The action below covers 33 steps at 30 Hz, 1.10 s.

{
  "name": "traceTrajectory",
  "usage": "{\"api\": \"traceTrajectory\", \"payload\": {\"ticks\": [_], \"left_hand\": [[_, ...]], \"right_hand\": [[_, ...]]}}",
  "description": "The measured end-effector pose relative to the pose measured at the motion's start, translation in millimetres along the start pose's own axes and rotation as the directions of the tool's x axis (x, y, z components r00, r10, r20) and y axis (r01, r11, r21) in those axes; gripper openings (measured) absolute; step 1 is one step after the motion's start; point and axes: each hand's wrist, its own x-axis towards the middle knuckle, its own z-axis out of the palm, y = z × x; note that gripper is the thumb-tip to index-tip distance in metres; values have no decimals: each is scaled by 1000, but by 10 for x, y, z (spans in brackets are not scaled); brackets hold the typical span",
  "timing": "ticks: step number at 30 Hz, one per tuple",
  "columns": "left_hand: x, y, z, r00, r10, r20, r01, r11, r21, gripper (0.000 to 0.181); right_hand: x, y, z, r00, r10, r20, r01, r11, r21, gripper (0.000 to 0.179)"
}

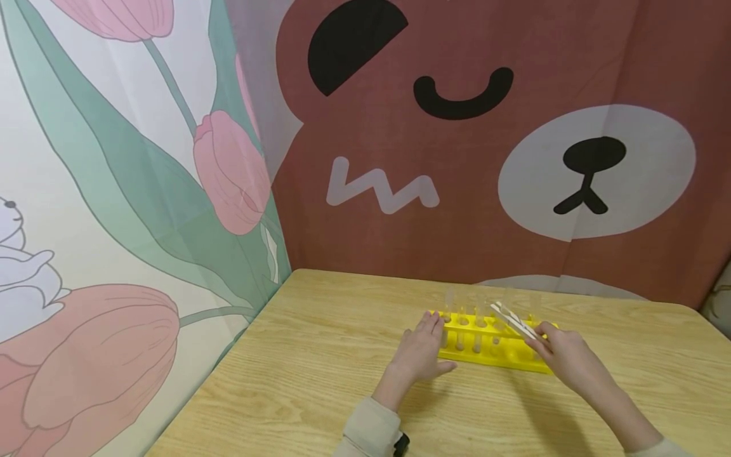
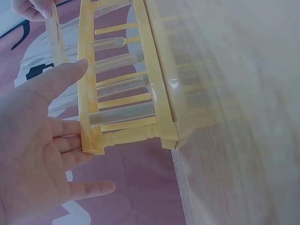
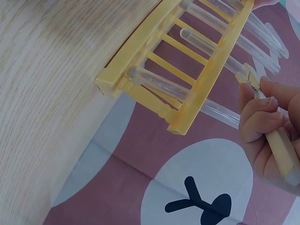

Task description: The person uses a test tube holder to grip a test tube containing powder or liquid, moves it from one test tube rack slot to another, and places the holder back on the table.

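A yellow test tube rack (image 1: 497, 365) stands on the table, holding several clear test tubes (image 3: 159, 84). My right hand (image 1: 573, 358) grips a wooden test tube clamp (image 1: 518, 325) above the rack's right half. In the right wrist view the clamp's jaws are at the upper part of one test tube (image 3: 201, 43), whose rounded bottom sits higher than its neighbours', below the rack's upper bar. My left hand (image 1: 419, 352) rests straight fingers on the rack's left end, thumb spread apart. In the left wrist view some left fingertips (image 2: 70, 143) pass behind the upper bar.
The wood-grain table (image 1: 320, 355) extends around the rack. Behind it hangs a brown cloth with a bear face (image 1: 594, 184), and a tulip-printed cloth (image 1: 131, 190) hangs along the left side.
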Motion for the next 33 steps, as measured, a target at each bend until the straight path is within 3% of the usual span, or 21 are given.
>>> {"api": "traceTrajectory", "payload": {"ticks": [33], "left_hand": [[-12,9,-16,1000,8,-8,-8,1000,20,80]], "right_hand": [[-18,-35,-39,1000,-6,-29,6,1000,0,13]]}}
